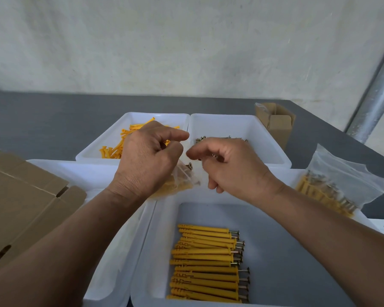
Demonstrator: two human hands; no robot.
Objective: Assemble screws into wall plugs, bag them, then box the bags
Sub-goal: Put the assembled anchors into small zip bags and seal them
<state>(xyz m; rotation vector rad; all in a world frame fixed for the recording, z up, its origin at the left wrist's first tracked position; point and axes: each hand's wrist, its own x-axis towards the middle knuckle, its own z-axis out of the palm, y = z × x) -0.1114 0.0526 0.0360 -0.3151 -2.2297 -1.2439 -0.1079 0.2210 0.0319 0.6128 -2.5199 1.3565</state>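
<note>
My left hand [149,158] grips a clear plastic bag [181,181] holding yellow wall plugs with screws; the bag hangs under the palm. My right hand [226,165] is just right of it, fingers curled, pinching the bag's clear upper edge. Below both hands a white tray [162,240] holds a row of assembled plugs with screws [206,264]. At the back, one white tray holds loose yellow plugs [118,147] and another holds loose screws [222,139]. A filled, closed bag [335,191] lies at the right.
A large brown cardboard box [24,196] with open flaps sits at the left. A small open cardboard box [275,122] stands at the back right on the grey table [42,120]. A metal pole [375,96] rises at the right. A wall is behind.
</note>
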